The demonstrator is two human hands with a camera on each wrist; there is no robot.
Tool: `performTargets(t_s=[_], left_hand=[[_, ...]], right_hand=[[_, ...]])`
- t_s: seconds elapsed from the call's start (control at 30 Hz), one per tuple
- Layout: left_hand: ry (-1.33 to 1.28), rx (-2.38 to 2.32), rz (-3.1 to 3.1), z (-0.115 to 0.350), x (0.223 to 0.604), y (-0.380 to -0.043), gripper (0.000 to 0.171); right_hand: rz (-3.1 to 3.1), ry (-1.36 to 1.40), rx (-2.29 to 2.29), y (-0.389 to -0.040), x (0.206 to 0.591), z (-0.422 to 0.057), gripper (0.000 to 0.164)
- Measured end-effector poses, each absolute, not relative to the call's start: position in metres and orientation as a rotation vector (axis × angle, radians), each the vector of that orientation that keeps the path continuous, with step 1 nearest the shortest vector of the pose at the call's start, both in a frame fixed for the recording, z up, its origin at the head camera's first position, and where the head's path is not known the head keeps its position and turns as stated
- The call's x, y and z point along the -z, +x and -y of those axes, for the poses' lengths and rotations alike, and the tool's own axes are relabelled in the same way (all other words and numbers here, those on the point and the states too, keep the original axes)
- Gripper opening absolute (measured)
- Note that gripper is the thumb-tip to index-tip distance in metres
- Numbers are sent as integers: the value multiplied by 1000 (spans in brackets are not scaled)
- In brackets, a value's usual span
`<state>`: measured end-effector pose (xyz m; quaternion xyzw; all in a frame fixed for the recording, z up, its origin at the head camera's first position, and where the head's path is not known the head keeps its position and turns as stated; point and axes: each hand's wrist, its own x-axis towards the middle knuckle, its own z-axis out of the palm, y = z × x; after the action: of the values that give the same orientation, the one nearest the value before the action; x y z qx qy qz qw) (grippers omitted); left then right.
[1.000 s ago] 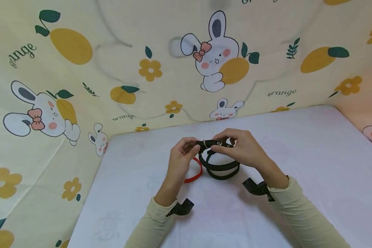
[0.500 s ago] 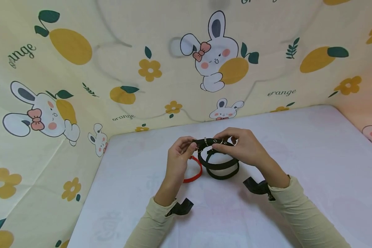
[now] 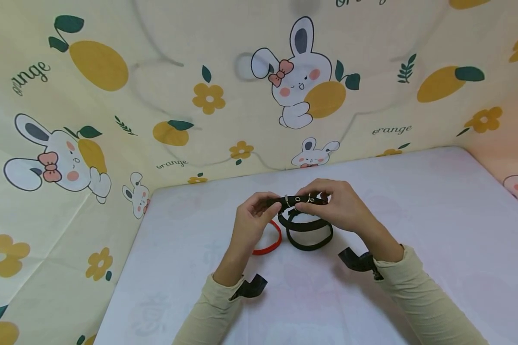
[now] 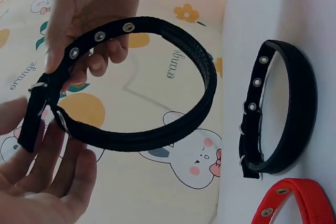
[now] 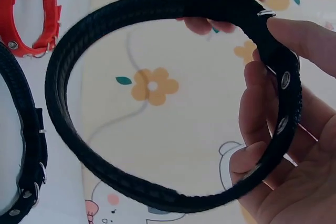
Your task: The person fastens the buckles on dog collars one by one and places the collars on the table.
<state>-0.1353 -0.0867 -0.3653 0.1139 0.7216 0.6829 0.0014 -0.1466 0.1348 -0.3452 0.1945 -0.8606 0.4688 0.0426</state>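
Observation:
A black buckled collar with metal eyelets hangs as a closed loop above the white table, held between both hands. My left hand pinches its strap tip beside the buckle, thumb in front. On the other side, my right hand grips the eyelet stretch, with the thumb close to the buckle in the right wrist view. The strap tip passes through the metal buckle in the left wrist view. Below the held loop lies a second black collar, also buckled. Beside it is a red collar, partly hidden by the left hand.
The white table runs back to a cream cloth wall printed with rabbits and oranges. Black strips stick out from both sleeve cuffs.
My left hand shifted slightly left with the strap tip, then came back right, its thumb now further over the strap. The right hand stays nearly still. Both collars on the table keep their places.

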Motion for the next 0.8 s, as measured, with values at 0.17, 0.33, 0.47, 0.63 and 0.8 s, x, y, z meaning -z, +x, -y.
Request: performTargets(t_s=[0.17,0.33,0.47,0.63,0.8], left_hand=[[463,-1990,-2386,86,369,-135,25],[466,-1977,-2419,85,369,-135,24],[464,-2003,-2417,85,369,-135,23],[453,-2044,-2398,85,369,-134,23],[440,-2092,-2367,86,370,-136,21]], right_hand=[[2635,634,-1442,-145,347,-132,13],[2651,634,-1439,-144,347,-130,13],[2668,623,-1437,-144,347,-130,14],[2671,630,-1429,-144,346,-130,14],[2669,637,-1422,-145,345,-132,15]])
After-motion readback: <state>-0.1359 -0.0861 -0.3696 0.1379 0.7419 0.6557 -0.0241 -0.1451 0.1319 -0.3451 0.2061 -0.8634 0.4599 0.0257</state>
